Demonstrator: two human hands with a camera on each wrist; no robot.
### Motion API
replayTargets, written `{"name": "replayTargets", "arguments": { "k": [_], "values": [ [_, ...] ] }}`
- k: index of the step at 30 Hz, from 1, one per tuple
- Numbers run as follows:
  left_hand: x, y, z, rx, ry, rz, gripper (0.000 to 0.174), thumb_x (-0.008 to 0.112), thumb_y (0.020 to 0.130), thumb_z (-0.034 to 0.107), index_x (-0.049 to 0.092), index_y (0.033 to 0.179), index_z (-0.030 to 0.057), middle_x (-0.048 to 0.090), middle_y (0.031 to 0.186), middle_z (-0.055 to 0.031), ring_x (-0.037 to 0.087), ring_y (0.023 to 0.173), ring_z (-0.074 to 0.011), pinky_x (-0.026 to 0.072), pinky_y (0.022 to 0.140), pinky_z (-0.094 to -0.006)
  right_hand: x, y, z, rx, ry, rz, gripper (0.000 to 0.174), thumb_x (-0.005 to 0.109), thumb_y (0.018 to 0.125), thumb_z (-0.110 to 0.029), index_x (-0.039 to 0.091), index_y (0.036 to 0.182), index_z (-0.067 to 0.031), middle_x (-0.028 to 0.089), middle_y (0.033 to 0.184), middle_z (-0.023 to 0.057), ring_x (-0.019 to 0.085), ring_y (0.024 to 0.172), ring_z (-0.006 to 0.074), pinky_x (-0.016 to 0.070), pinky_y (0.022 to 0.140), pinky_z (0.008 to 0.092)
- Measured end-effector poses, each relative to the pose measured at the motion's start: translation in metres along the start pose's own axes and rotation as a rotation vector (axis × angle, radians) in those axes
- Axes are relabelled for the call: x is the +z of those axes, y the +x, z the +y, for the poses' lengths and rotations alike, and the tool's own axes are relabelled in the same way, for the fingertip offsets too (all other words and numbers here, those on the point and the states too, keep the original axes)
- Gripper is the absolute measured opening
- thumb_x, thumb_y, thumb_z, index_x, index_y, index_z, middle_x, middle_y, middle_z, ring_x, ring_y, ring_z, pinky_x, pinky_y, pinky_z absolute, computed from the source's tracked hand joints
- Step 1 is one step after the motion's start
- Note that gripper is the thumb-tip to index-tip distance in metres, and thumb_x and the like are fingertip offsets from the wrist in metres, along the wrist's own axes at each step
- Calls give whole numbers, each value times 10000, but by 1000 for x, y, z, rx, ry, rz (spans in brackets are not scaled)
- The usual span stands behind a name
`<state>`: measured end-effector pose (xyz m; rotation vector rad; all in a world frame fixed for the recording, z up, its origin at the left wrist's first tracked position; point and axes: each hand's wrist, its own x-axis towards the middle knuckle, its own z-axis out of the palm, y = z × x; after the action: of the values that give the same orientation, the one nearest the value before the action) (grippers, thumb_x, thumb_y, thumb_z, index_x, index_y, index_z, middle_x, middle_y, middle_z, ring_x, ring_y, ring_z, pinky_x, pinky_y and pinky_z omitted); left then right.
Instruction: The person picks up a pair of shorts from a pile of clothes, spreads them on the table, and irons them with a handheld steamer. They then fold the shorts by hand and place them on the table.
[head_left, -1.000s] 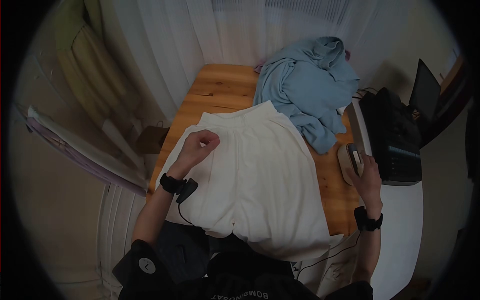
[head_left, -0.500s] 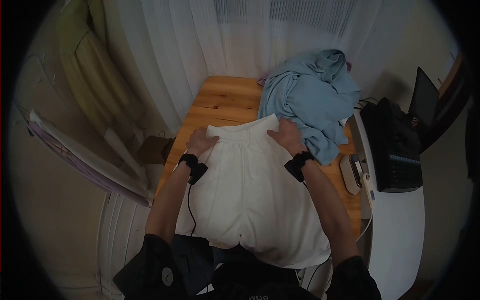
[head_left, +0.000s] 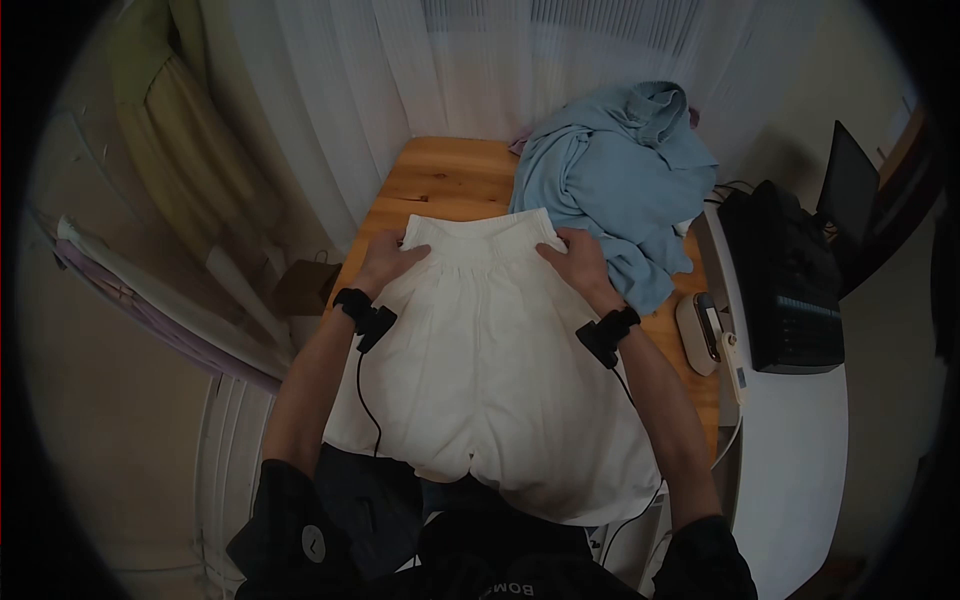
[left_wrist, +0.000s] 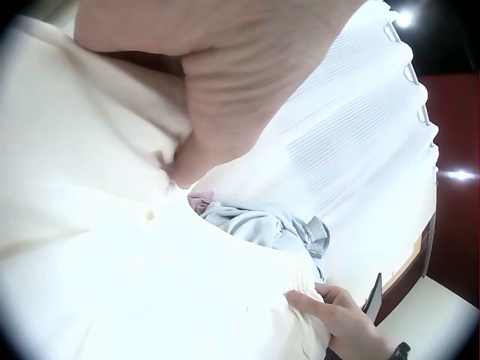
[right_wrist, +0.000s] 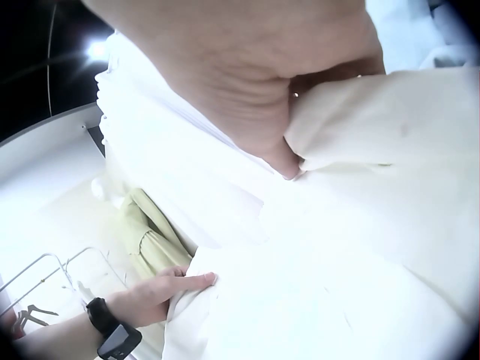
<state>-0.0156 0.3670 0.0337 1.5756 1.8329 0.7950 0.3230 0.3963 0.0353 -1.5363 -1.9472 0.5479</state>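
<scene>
White shorts (head_left: 490, 370) lie flat on a wooden table (head_left: 450, 180), waistband at the far end, legs hanging over the near edge. My left hand (head_left: 385, 255) grips the waistband's left corner. In the left wrist view its thumb (left_wrist: 217, 75) pinches bunched white cloth (left_wrist: 150, 300). My right hand (head_left: 572, 258) holds the right corner, and the right wrist view shows its thumb (right_wrist: 247, 75) curled round a fold of the shorts (right_wrist: 337, 285). Each wrist view also catches the other hand on the waistband.
A crumpled light-blue garment (head_left: 620, 170) is piled at the table's far right, touching the shorts' corner. A white iron (head_left: 703, 330) rests at the right edge beside a black machine (head_left: 790, 280). White curtains (head_left: 480, 70) hang behind; a drying rack (head_left: 150, 300) stands left.
My right hand left the iron at the table's right edge and came over to the waistband. My left hand moved up from the middle of the shorts to the other corner.
</scene>
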Motion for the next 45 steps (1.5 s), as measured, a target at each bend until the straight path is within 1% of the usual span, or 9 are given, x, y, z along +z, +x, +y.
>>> {"name": "replayTargets", "arguments": {
  "k": [4,6,16,18,26,32,35,40,45],
  "values": [
    [-8,-3,18,79,21,16,357,795,874,287,764,1036,-30,749,893,-89,670,798,-157,525,753,-342,-20,-6,-8,-25,-38,7,413,766,865,-363,753,1059,2,737,889,205,709,831,378,543,734,439],
    [-11,-7,35,91,25,11,320,776,907,261,757,1035,-32,726,860,-40,621,769,-107,504,725,-331,-24,-6,-6,-84,6,82,402,752,880,-350,740,1013,30,691,774,193,613,635,308,480,646,412],
    [-35,-40,124,296,-143,172,361,734,902,276,750,1081,-37,758,888,-124,710,798,-199,536,761,-362,-92,-16,-48,-217,186,211,432,725,908,-330,692,1043,79,687,796,176,613,669,216,483,659,379],
    [-43,-51,137,329,-139,195,366,729,906,287,749,1079,-34,758,895,-121,709,807,-198,537,769,-360,-122,-19,-68,-219,-45,170,406,700,915,-317,705,1044,68,715,853,226,690,748,338,523,724,414],
    [-53,-84,144,478,-290,216,379,717,922,319,744,1109,-9,754,932,-103,703,855,-175,538,810,-339,-177,-33,-78,-350,-53,180,487,707,913,-389,716,1134,45,721,898,198,672,755,312,519,756,421],
    [-40,-44,119,342,-220,168,411,728,940,341,737,1135,-21,752,957,-96,699,848,-159,542,802,-320,-124,-11,-18,-277,-130,207,471,711,918,-400,712,1072,44,712,876,197,662,758,343,515,735,430],
    [-26,-18,96,241,-54,133,400,738,937,349,755,1106,-13,751,916,-98,697,808,-167,536,761,-336,-94,-8,3,-96,-64,33,460,713,918,-390,700,1050,50,711,882,216,676,786,365,519,741,432],
    [-11,8,68,200,23,128,361,751,917,357,790,1057,27,749,836,-110,694,747,-196,519,702,-368,-58,9,12,-97,36,25,461,696,933,-375,691,1088,59,721,952,262,696,867,417,533,795,446],
    [-14,42,51,245,-80,236,392,722,934,373,775,1141,44,769,932,-134,727,843,-243,544,782,-387,-58,41,-14,-107,40,67,458,674,950,-360,683,1137,58,721,1064,278,687,979,446,540,850,466]
  ]
}}
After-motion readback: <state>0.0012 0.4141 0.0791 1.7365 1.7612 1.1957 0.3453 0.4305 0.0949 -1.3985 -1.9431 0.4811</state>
